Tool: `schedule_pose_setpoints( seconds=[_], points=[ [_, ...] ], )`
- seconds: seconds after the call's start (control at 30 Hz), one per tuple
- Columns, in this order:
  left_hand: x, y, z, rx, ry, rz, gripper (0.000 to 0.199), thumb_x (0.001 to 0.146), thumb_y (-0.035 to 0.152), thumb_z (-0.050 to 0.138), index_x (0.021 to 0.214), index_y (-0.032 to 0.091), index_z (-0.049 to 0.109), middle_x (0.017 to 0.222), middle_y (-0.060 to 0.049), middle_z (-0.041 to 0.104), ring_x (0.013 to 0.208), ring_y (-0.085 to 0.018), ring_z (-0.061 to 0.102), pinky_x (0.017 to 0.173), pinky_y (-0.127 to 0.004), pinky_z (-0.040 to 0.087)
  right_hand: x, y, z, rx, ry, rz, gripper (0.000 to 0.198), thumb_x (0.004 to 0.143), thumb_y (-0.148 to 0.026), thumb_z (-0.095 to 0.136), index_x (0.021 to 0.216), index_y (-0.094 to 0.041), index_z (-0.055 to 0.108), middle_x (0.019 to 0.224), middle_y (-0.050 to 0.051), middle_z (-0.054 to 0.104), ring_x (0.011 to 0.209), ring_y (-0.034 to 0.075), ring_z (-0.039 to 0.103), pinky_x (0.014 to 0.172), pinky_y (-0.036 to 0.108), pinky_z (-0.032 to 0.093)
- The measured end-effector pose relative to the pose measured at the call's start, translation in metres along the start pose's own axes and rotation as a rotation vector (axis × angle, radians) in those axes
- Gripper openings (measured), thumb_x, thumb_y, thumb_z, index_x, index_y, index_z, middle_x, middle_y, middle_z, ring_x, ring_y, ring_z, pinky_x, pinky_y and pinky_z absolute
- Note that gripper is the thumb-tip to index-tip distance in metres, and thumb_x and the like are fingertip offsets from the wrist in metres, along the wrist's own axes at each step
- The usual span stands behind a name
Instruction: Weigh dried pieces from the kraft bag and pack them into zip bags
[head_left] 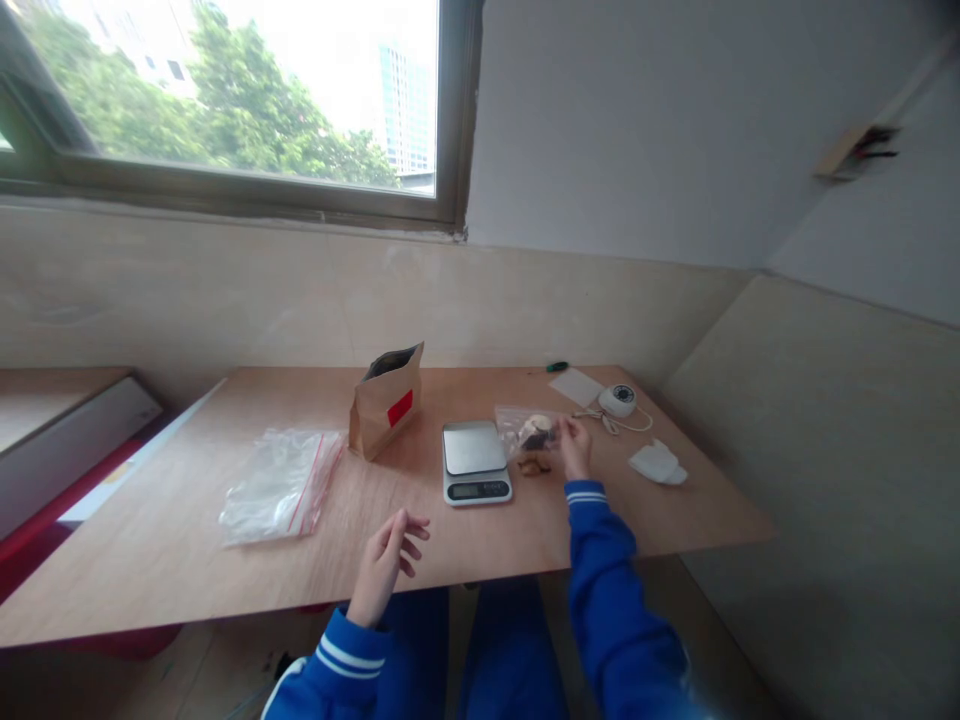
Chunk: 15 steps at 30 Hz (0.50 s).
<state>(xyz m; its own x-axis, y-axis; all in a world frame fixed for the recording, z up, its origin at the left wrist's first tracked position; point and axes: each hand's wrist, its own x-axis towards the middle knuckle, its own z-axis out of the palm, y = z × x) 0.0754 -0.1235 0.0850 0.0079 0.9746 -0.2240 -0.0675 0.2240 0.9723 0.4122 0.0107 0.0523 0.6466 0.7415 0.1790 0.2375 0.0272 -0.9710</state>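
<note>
Left hand [388, 555]: empty, nearest, fingers loosely apart. 1 scale [475, 452] ahead, display facing the wearer, presumably for easy reading. Right hand [574, 447] at the right end of the clear bag [511, 428], probably to steady it; cannot tell whether fingertips pinch. Bag beside scale, right: crumpled, transparent, pale and dark contents [538, 434].

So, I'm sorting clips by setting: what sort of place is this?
Indoors, perhaps a simple workroom: there's a bare-wood table with a scale on it, and a large window.
</note>
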Motion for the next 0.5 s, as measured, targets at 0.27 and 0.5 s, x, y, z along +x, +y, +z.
schedule_pose_setpoints(
  seconds=[0.27, 0.5],
  points=[
    [0.004, -0.013, -0.027, 0.122, 0.070, 0.033, 0.062, 0.071, 0.070, 0.049, 0.084, 0.013, 0.066, 0.083, -0.012, 0.066, 0.065, -0.018, 0.058, 0.051, -0.029, 0.047, 0.007, 0.022, 0.002, -0.237, 0.047, -0.108, 0.035, 0.074, -0.044, 0.055, 0.083, -0.012, 0.062, 0.096, 0.020, 0.064, 0.102, 0.035, 0.054, 0.093, 0.052, 0.037],
    [0.063, -0.032, -0.046, 0.391, 0.454, 0.362, 0.081, 0.067, 0.057, 0.063, 0.129, 0.012, 0.039, 0.133, -0.020, 0.045, 0.117, -0.033, 0.050, 0.096, -0.050, 0.045, -0.059, 0.045, -0.005, -0.697, -0.215, -0.494, 0.033, 0.079, -0.033, 0.057, 0.108, -0.019, 0.061, 0.120, 0.015, 0.054, 0.111, 0.031, 0.049, 0.092, 0.049, 0.039]
  ],
)
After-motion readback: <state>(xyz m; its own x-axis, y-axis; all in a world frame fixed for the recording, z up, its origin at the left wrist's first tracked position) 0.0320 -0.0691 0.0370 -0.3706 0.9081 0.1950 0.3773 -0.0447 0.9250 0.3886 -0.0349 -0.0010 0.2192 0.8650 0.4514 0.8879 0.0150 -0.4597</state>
